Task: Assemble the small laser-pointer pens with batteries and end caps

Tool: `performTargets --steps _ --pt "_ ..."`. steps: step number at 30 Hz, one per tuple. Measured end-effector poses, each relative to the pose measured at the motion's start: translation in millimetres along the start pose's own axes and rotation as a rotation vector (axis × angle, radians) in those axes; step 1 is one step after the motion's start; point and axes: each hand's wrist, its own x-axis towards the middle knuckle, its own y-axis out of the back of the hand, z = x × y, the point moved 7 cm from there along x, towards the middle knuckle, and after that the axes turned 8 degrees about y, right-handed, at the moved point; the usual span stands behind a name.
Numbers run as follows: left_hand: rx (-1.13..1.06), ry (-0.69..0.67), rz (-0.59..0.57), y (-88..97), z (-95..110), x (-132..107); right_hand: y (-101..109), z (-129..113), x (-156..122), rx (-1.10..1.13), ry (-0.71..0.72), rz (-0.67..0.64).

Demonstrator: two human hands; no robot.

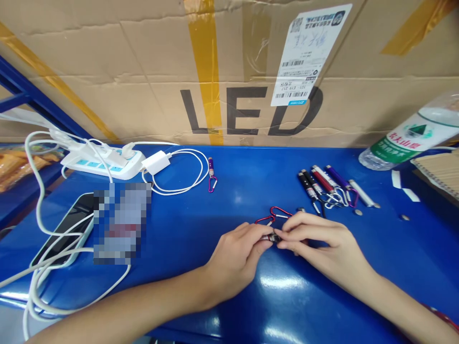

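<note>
My left hand (236, 258) is closed around a small keychain flashlight (266, 237), mostly hidden by the fingers. Thumb and fingers of my right hand (319, 239) pinch at its right end, where a small dark, shiny bit shows; I cannot make out what that bit is. Just beyond the hands lie red carabiner clips (280, 211). To the right, several keychain flashlights in black, red, silver and purple, among them a red one (322, 178), lie side by side with their clips toward me. Small button cells (405, 217) rest near a silver tube (360, 192).
A purple keychain flashlight (211, 166) lies by a white charger (156, 163) and power strip (103, 162). Cables run over a phone (68, 229) at left, beside a blurred-out object (124, 224). A water bottle (405, 136) leans at right; a large cardboard box (143, 71) stands behind.
</note>
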Motion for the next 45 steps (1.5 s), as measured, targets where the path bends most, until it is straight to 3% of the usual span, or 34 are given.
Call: performTargets --steps 16,23,30,37,45 --pt "-0.054 0.038 -0.107 -7.0 -4 -2 1 -5 1 -0.062 0.133 -0.088" --pt "-0.009 -0.043 -0.09 -7.2 1 -4 -5 -1 -6 0.029 0.112 -0.128" --pt "0.086 -0.168 -0.036 -5.1 9 -5 -7 0 -8 -0.027 0.115 -0.13" --pt "0.18 -0.344 0.083 -1.1 20 -7 -10 0 -6 0.042 0.03 -0.089" --pt "0.237 -0.367 0.181 3.0 21 -9 -14 9 -9 0.038 -0.189 -0.077"
